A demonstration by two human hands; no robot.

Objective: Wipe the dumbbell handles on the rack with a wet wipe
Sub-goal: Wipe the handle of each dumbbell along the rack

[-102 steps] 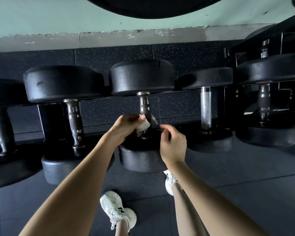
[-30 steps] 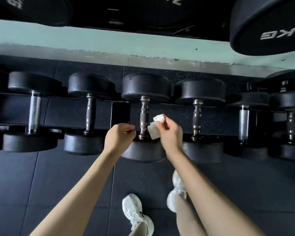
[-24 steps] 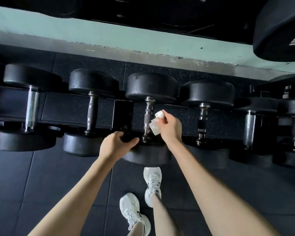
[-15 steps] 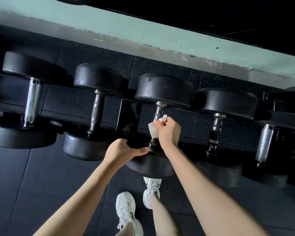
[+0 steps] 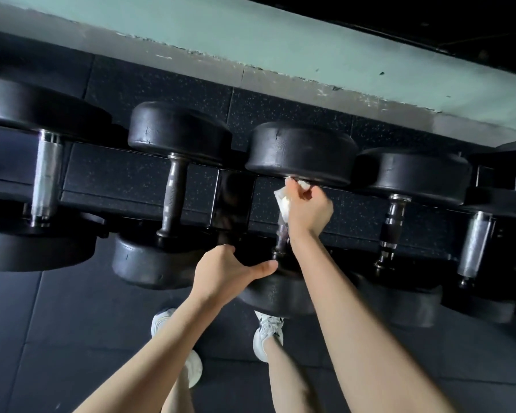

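Observation:
Several black dumbbells lie in a row on a dark rack (image 5: 137,186). My right hand (image 5: 309,211) is wrapped around the upper part of the middle dumbbell's handle (image 5: 282,236), with a white wet wipe (image 5: 283,201) pressed between palm and metal, just under the far weight head (image 5: 301,150). My left hand (image 5: 230,271) rests on the near weight head (image 5: 276,295) of the same dumbbell, thumb stretched toward the handle's base. Most of the handle is hidden by my right hand.
Neighbouring dumbbells flank it: a dark handle (image 5: 173,195) to the left, a chrome one (image 5: 44,183) further left, and others (image 5: 393,228) to the right. Behind the rack runs a pale green wall base (image 5: 280,52). My white shoes (image 5: 267,329) stand on black rubber floor tiles.
My right hand with the wipe slid up the middle handle from its lower part to just under the far head. My left hand settled onto the near head. The view tilted and moved closer.

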